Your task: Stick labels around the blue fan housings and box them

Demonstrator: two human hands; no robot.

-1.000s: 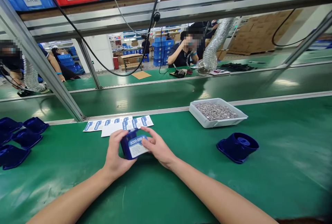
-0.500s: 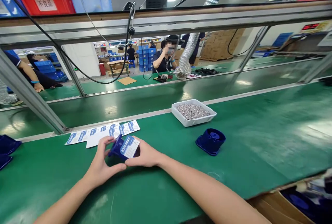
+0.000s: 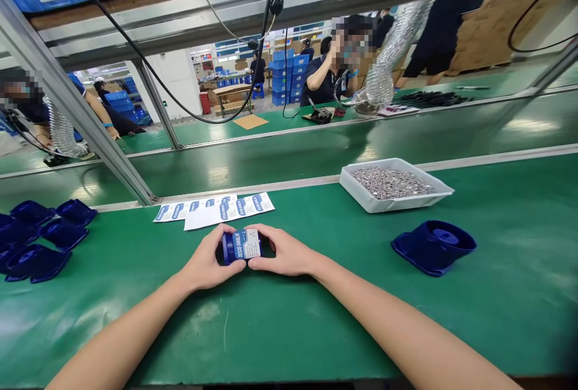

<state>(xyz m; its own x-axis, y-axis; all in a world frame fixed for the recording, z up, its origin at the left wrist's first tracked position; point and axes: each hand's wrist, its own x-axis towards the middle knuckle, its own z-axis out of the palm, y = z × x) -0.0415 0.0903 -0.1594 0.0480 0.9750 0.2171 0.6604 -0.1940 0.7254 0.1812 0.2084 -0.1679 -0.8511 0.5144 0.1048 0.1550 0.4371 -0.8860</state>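
Observation:
Both hands grip one dark blue plastic part [image 3: 241, 246] with a white and blue label on its upper face, low over the green bench mat [image 3: 316, 312]. My left hand [image 3: 208, 260] wraps its left side, thumb on top. My right hand [image 3: 284, 253] closes on its right side, fingers curled round the end. Just behind the hands lie strips of blue and white labels [image 3: 214, 208].
A white tray of small silvery metal pieces [image 3: 394, 184] sits at right rear. A single blue part [image 3: 433, 247] lies to the right; several more blue parts [image 3: 40, 236] are piled at far left. A slanted metal post [image 3: 85, 119] rises at left. Other people work across the belts behind.
The blue part has been turned in my hands so its label faces up, and both hands now close on its ends. The camera view swung back to the left.

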